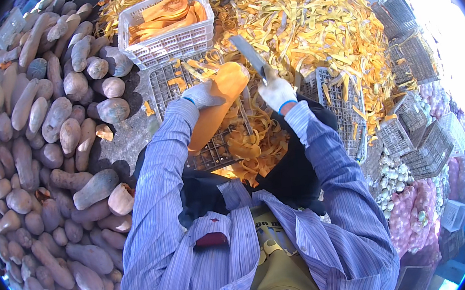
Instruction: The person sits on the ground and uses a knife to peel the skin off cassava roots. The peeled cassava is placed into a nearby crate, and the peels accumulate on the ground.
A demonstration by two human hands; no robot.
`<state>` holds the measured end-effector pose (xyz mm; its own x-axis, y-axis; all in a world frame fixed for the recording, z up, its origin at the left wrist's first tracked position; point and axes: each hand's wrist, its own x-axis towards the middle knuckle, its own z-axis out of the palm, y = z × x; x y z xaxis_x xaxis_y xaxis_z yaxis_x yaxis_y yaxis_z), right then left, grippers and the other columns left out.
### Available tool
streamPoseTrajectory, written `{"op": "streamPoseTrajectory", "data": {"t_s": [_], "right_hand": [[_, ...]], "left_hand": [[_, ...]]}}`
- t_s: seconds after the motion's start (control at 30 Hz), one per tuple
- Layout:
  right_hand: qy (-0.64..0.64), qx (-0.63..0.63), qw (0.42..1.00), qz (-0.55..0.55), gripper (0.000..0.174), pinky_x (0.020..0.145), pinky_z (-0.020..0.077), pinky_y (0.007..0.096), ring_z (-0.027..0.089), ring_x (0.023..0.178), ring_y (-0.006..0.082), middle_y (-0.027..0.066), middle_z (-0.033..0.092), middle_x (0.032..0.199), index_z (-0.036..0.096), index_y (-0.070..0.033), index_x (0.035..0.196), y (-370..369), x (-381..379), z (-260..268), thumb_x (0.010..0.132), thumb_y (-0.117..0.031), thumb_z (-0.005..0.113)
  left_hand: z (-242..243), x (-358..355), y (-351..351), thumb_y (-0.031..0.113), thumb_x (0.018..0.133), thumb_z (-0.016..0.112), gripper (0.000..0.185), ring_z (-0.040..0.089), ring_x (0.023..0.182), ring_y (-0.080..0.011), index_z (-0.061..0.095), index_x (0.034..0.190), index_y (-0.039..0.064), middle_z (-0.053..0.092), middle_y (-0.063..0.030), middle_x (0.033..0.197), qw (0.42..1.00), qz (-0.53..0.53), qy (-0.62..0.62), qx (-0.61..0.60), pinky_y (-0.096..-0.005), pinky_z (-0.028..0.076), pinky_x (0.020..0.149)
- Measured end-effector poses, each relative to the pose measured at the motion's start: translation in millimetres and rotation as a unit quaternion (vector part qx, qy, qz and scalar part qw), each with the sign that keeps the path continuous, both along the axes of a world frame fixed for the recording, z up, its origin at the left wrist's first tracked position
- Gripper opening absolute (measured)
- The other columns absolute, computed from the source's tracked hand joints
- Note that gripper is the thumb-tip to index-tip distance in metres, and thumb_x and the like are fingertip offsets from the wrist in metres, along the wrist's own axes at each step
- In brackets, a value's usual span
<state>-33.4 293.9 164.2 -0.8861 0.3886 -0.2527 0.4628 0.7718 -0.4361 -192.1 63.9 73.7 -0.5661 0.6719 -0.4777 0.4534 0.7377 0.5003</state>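
Observation:
In a white glove, my left hand (204, 95) grips a long peeled orange squash (216, 108) that slants over a dark plastic crate (166, 82). My gloved right hand (277, 92) is closed on the handle of a broad flat metal blade (249, 53), held up to the right of the squash's upper end and apart from it. Orange peelings (261, 154) lie between the legs, below both hands. Just beyond the dark crate stands a white plastic crate (169, 49) with several peeled orange squash pieces (167, 9) in it.
Unpeeled tan squashes (55, 121) are heaped along the left side. A large pile of yellow-orange peelings (309, 22) spreads at the upper right. Another crate (343, 108) lies by the right knee. Grey crates (424, 150) and pink net sacks (412, 215) stand farther right.

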Motion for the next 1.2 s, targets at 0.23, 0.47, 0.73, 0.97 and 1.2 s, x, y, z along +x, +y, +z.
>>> {"op": "streamPoseTrajectory", "data": {"t_s": [0.23,0.47,0.73,0.97,1.2], "right_hand": [[-0.031,0.042,0.999,-0.005,0.072,0.08,0.0566,0.0552,0.072,0.095,0.0464,0.0307,0.07,0.113,0.03,-0.005,0.158,-49,85,-81,0.096,-0.03,0.059],[-0.083,-0.043,0.995,-0.043,0.069,0.091,0.0536,0.0596,0.069,0.112,0.048,0.0325,0.064,0.13,0.02,-0.013,0.162,-53,78,-113,0.101,-0.028,0.049],[-0.034,-0.031,0.999,-0.021,0.07,0.088,0.0551,0.0611,0.072,0.103,0.0482,0.036,0.068,0.12,0.023,-0.006,0.16,-47,22,-89,0.098,-0.023,0.051],[0.035,-0.334,0.903,-0.268,0.038,0.078,0.0574,0.0495,0.073,0.087,0.0429,0.0266,0.074,0.095,0.062,0.006,0.116,43,-67,-73,0.095,-0.026,0.058],[0.053,-0.026,0.998,-0.031,0.055,0.073,0.057,0.0547,0.074,0.082,0.0446,0.0324,0.072,0.093,0.046,0.003,0.139,23,35,-51,0.096,-0.03,0.061]], "left_hand": [[41,37,47,0.065,0.084,0.066,0.092,0.06,0.135,-0.0355,0.049,0.153,0.006,0.059,-0.0189,0.149,0.983,-0.008,0.101,-0.156,-0.0519,0.045,0.112],[46,84,55,0.053,0.086,0.067,0.082,0.061,0.133,-0.0332,0.05,0.148,0.003,0.065,-0.0181,0.139,0.973,0.066,0.191,-0.116,-0.0544,0.047,0.107],[58,65,47,0.061,0.079,0.076,0.098,0.065,0.126,-0.0365,0.043,0.151,0.002,0.064,-0.0199,0.141,0.973,0.011,0.18,-0.143,-0.0523,0.05,0.105],[41,19,24,0.062,0.077,0.078,0.106,0.06,0.134,-0.0356,0.039,0.157,0.005,0.059,-0.0224,0.148,0.995,-0.014,0.032,-0.091,-0.0433,0.048,0.112],[-16,-35,-21,0.063,0.087,0.074,0.095,0.054,0.141,-0.0334,0.044,0.159,0.008,0.056,-0.0216,0.153,0.989,0.064,-0.117,0.06,-0.0393,0.041,0.118]]}}
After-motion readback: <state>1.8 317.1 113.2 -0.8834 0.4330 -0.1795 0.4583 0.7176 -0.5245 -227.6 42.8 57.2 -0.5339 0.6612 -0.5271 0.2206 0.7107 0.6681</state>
